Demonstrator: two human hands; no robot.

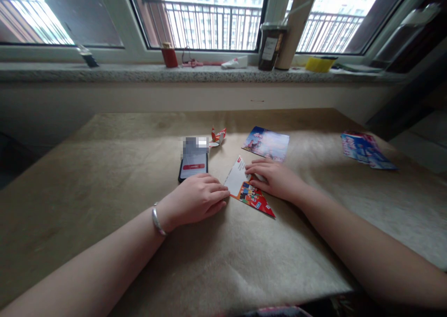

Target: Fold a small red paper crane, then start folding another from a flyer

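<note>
A folded sheet of printed paper (236, 177) lies on the table between my hands, white on its upper part and red with cartoon figures on its lower part. It has a pointed, roughly triangular outline. My left hand (198, 198), with a silver bracelet at the wrist, has its fingers held together at the paper's left corner; its thumb is mostly hidden. Resting on the right part of the paper are the outstretched, slightly parted fingers of my right hand (275, 179). A phone (193, 161) with a lit screen lies just beyond my left hand.
Behind the phone stands a small folded red-and-white paper figure (219, 136). A blue and pink printed sheet (267, 143) lies beyond my right hand, and more printed sheets (366, 150) lie far right. A dark jar (270, 47) stands on the windowsill (132, 75).
</note>
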